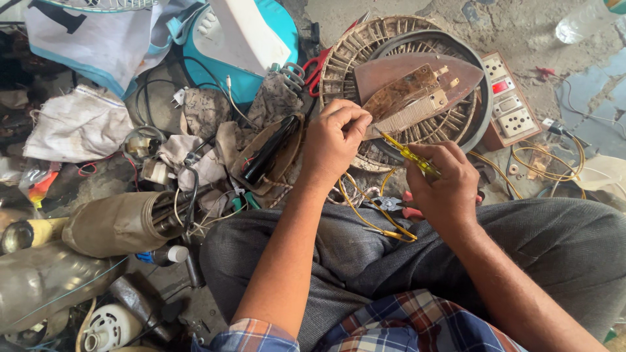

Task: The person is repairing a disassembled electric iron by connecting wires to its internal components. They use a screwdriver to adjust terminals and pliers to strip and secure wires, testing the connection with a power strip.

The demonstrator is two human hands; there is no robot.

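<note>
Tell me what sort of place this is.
Probably an informal appliance repair spot, worked on the ground. A stripped iron soleplate rests on a fan grille, a socket board lies beside it, and the right hand holds a yellow screwdriver.

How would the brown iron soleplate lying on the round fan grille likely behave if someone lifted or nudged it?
The soleplate looks like solid metal, so probably stiff and heavy for its size. It rests on the ribbed fan grille, so a nudge might rock or slide it. Its attached element parts may be fragile.
</note>
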